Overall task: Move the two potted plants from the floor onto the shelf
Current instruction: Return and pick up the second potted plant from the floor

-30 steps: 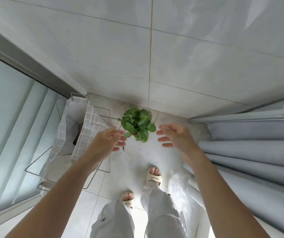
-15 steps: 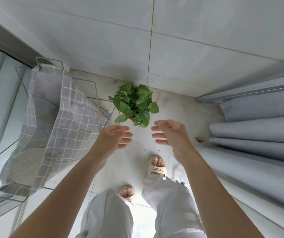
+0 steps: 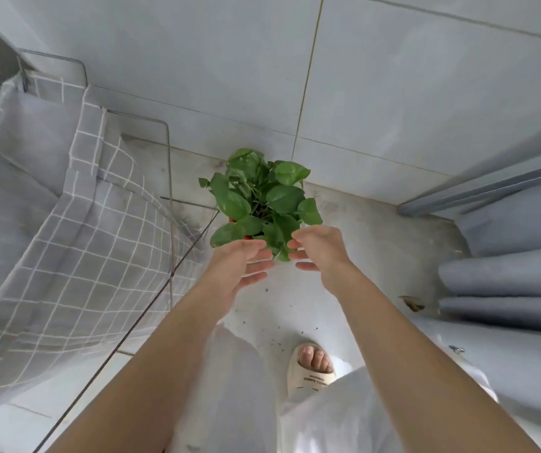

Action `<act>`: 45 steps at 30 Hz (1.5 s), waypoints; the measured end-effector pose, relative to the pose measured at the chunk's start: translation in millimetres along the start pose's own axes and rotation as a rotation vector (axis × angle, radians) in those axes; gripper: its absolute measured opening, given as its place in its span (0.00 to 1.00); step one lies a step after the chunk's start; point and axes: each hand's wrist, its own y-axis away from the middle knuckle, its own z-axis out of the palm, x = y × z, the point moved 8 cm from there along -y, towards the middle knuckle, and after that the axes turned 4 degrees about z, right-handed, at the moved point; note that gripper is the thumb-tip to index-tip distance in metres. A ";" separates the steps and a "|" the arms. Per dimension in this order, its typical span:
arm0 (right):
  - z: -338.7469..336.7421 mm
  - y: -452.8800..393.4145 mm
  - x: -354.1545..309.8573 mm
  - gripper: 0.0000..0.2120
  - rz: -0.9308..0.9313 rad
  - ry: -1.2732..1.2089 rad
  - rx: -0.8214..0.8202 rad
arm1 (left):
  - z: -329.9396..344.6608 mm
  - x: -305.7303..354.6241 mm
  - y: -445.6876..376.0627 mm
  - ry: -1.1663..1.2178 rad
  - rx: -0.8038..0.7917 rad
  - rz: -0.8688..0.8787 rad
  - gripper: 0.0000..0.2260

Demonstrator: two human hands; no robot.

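One potted plant (image 3: 261, 201) with broad green leaves stands on the pale floor by the tiled wall; a sliver of its orange-red pot shows under the leaves. My left hand (image 3: 241, 264) reaches in from the near left with fingers spread, its fingertips at the lowest leaves. My right hand (image 3: 320, 248) comes in from the near right, also spread, touching the front leaves. Neither hand holds the pot. No second plant and no shelf are in view.
A wire-frame rack draped with grey checked cloth (image 3: 66, 230) stands close on the left. Folded grey curtains (image 3: 511, 276) fill the right. My sandalled foot (image 3: 311, 367) is below the plant. A dry leaf (image 3: 413, 304) and soil crumbs lie on the floor.
Both hands have moved forward and down toward the plant and now meet its front leaves. The view has dropped closer to the floor.
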 end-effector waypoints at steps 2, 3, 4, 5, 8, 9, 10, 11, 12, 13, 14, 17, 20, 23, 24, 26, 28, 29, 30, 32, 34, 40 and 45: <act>-0.6 -14.8 -5.4 0.03 -0.072 0.132 -0.001 | -6.8 -6.0 -23.4 0.051 0.027 0.019 0.09; -0.6 -20.9 -4.4 0.04 -0.100 0.220 0.001 | -10.8 -10.3 -34.5 0.092 0.051 0.023 0.09; -0.8 -25.5 -3.4 0.05 -0.117 0.315 0.000 | -14.4 -13.5 -45.5 0.117 0.070 0.017 0.09; -1.7 -30.1 -2.3 0.07 -0.125 0.396 0.000 | -16.3 -15.4 -55.3 0.127 0.076 0.006 0.09; -3.8 -33.0 1.8 0.07 -0.196 0.532 0.037 | -21.6 -25.0 -75.1 0.108 0.045 -0.010 0.09; -5.3 -30.9 2.3 0.07 -0.214 0.574 0.063 | -25.5 -28.3 -78.5 0.115 0.045 -0.019 0.08; -6.6 -28.1 4.8 0.08 -0.225 0.606 0.082 | -29.9 -31.8 -78.4 0.130 0.054 -0.025 0.07; -7.6 -26.0 9.5 0.09 -0.223 0.609 0.091 | -34.7 -35.6 -76.4 0.148 0.067 -0.026 0.07; -8.7 -24.5 14.5 0.11 -0.214 0.587 0.097 | -39.6 -39.3 -73.9 0.166 0.078 -0.028 0.07; -8.5 -22.8 15.2 0.12 -0.210 0.547 0.096 | -44.7 -39.0 -72.1 0.179 0.084 -0.024 0.08; -8.3 -23.9 15.9 0.12 -0.205 0.502 0.091 | -47.8 -39.7 -72.7 0.182 0.087 -0.020 0.08; 2.2 -34.4 8.7 0.09 -0.212 0.381 0.092 | -61.1 -38.8 -84.7 0.167 0.094 -0.001 0.08; 7.9 -48.4 20.7 0.12 -0.172 0.272 0.127 | -67.2 -46.0 -94.9 0.147 0.093 -0.014 0.08; 8.1 -62.1 48.2 0.08 -0.061 0.245 0.125 | -70.2 -60.4 -101.6 0.103 0.091 -0.043 0.08; 7.1 -67.6 57.8 0.08 -0.013 0.226 0.117 | -70.6 -64.1 -104.4 0.087 0.089 -0.050 0.08; 4.4 -76.5 71.9 0.08 0.059 0.177 0.097 | -69.7 -69.1 -110.9 0.075 0.096 -0.053 0.09; 5.4 -86.7 80.7 0.08 0.091 0.118 0.074 | -67.9 -72.9 -119.9 0.086 0.110 -0.041 0.10; 8.0 -91.2 82.6 0.08 0.097 0.081 0.056 | -66.5 -74.4 -125.6 0.098 0.114 -0.036 0.10; 11.2 -95.2 84.5 0.08 0.102 0.043 0.037 | -64.8 -77.1 -131.1 0.109 0.119 -0.037 0.09; 19.4 -99.8 81.9 0.07 0.098 -0.035 -0.008 | -60.2 -78.0 -138.9 0.126 0.119 -0.032 0.09; 26.6 -106.5 78.2 0.07 0.093 -0.104 -0.049 | -54.8 -80.5 -147.5 0.139 0.133 -0.037 0.08; 39.1 -120.8 69.7 0.10 0.055 -0.266 -0.099 | -47.9 -82.7 -166.6 0.148 0.204 -0.013 0.09; 48.2 -125.7 65.4 0.14 0.033 -0.335 -0.195 | -45.0 -78.4 -179.1 0.155 0.204 0.078 0.18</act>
